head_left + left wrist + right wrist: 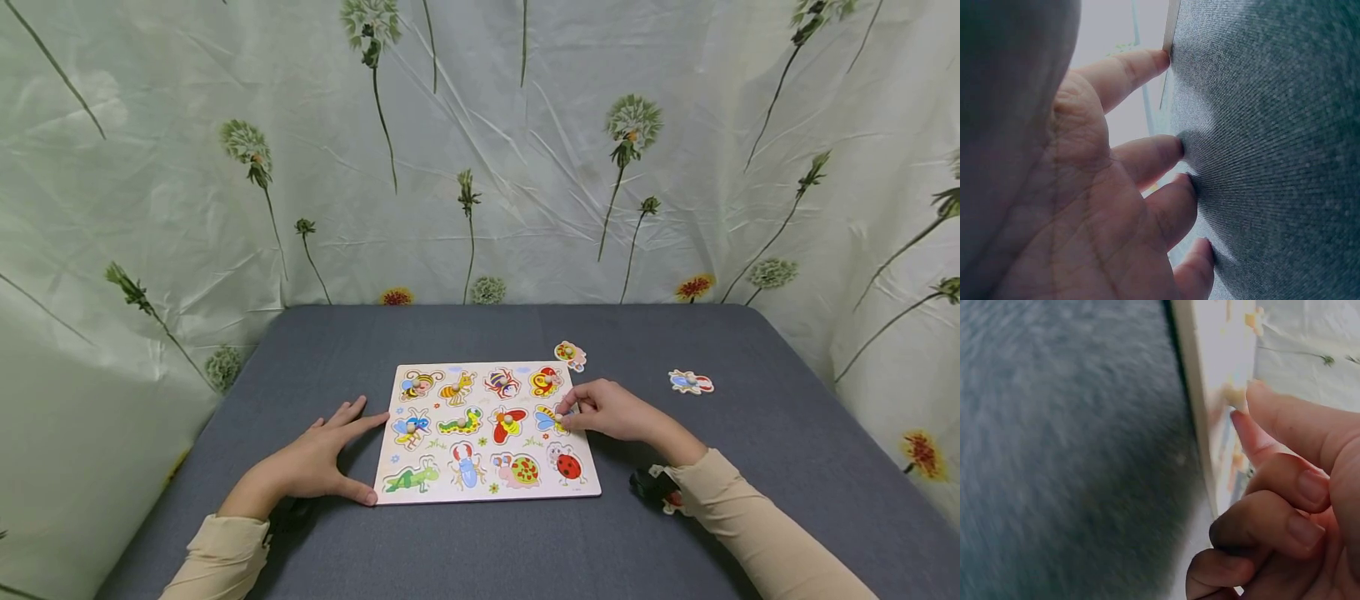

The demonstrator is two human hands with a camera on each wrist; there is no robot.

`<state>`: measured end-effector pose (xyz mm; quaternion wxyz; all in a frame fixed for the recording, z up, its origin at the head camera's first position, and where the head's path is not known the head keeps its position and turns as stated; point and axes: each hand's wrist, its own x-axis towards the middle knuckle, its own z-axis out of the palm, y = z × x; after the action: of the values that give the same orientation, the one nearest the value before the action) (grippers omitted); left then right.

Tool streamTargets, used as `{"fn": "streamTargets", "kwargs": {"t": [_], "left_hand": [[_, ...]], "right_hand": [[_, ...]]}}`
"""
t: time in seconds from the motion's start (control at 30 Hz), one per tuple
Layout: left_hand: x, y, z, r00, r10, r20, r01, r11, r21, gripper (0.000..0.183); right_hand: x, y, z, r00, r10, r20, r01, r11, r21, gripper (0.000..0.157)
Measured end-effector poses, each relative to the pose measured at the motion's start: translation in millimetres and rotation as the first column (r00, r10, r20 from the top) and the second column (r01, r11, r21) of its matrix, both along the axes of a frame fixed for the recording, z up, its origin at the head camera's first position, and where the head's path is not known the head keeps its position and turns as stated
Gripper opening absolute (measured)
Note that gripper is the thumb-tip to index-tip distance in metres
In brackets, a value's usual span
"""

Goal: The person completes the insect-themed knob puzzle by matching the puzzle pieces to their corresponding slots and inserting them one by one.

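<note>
A peg puzzle board with insect pictures lies flat on the table. My left hand is spread at its left side, index fingertip on the left edge and thumb at the near left corner. In the left wrist view, the other fingertips rest on the cloth. My right hand pinches the small knob of the dragonfly piece between thumb and index finger, its other fingers curled. This piece lies at its picture in the middle row. Knobbed pieces such as the caterpillar and firefly sit in the board.
Beyond the board's far right corner lies a loose snail piece. Farther right is a blue and red beetle piece. Another red piece is partly hidden under my right wrist. A floral curtain hangs behind the grey cloth-covered table.
</note>
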<state>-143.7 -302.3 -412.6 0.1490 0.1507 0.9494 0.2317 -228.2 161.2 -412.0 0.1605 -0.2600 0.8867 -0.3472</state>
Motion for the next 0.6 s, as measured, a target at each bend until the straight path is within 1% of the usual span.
{"fn": "streamTargets", "kwargs": {"t": [0.27, 0.4, 0.6], "left_hand": [[-1.1, -1.4, -2.0, 1.0, -0.004, -0.004, 0.004, 1.0, -0.001, 0.12], [-0.9, -2.0, -2.3, 1.0, -0.006, -0.007, 0.006, 1.0, 0.002, 0.119], [-0.6, -1.1, -1.5, 1.0, -0.006, -0.006, 0.006, 1.0, 0.0, 0.119]], "right_hand": [[10.3, 23.7, 14.7, 0.998, -0.066, -0.02, 0.066, 0.998, -0.001, 0.02], [18.9, 37.1, 18.1, 0.997, -0.076, -0.031, 0.076, 0.997, -0.009, 0.022], [33.6, 60.7, 21.3, 0.994, -0.106, -0.013, 0.106, 0.994, -0.033, 0.025]]}}
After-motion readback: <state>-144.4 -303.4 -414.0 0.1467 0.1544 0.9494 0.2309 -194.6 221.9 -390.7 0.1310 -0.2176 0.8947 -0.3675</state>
